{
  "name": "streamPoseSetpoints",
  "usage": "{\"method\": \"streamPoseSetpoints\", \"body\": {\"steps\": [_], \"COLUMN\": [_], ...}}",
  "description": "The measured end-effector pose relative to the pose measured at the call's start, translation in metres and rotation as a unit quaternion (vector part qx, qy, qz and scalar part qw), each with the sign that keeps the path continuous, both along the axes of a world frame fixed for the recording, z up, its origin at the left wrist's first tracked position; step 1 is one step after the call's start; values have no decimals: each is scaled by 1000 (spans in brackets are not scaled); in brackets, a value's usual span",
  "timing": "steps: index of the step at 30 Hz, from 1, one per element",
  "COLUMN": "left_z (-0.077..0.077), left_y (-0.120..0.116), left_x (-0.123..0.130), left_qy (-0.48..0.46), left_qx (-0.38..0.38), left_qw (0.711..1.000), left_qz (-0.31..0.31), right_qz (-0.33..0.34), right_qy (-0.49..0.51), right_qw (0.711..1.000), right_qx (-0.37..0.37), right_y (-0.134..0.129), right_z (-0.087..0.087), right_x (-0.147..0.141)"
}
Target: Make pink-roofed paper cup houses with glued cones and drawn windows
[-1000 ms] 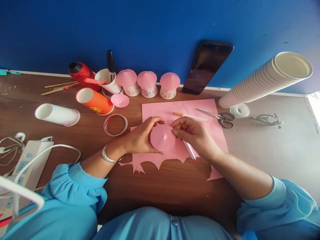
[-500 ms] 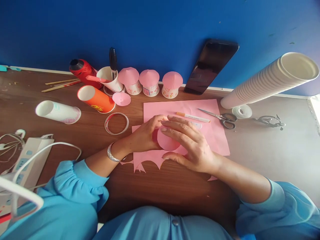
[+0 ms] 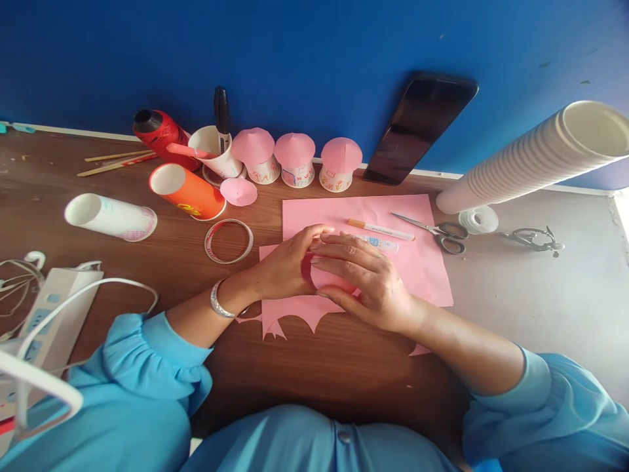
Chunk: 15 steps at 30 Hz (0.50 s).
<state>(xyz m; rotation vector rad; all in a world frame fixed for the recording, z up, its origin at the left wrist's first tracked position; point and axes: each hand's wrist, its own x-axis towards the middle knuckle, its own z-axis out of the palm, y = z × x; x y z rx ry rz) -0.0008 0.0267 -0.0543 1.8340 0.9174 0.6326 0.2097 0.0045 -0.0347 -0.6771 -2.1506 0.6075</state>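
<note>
One pink paper cone (image 3: 331, 279) sits between the left hand (image 3: 292, 262), grasping its left side, and the right hand (image 3: 371, 278), cupped over it, grip impossible to tell, with three pink-capped cups (image 3: 295, 152) far behind.

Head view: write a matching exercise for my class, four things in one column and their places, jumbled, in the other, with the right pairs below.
Things
1. Pink piece
2. Scissors
3. Phone
4. Black marker

Places
A. Propped against the blue panel
B. Upright in a white cup
C. Between the left hand and the right hand
D. Across the right edge of the pink sheet

Right pairs: 1-C, 2-D, 3-A, 4-B
</note>
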Motion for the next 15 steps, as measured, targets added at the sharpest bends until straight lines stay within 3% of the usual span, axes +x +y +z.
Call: {"method": "streamPoseSetpoints", "body": {"steps": [15], "left_z": [-2], "left_y": [1], "left_x": [-1], "left_qy": [33], "left_qx": [16], "left_qw": [999], "left_qz": [-20], "right_qz": [-12], "right_qy": [9], "right_qw": [999], "right_qx": [-37], "right_y": [-4], "right_z": [-5], "right_x": [-2]}}
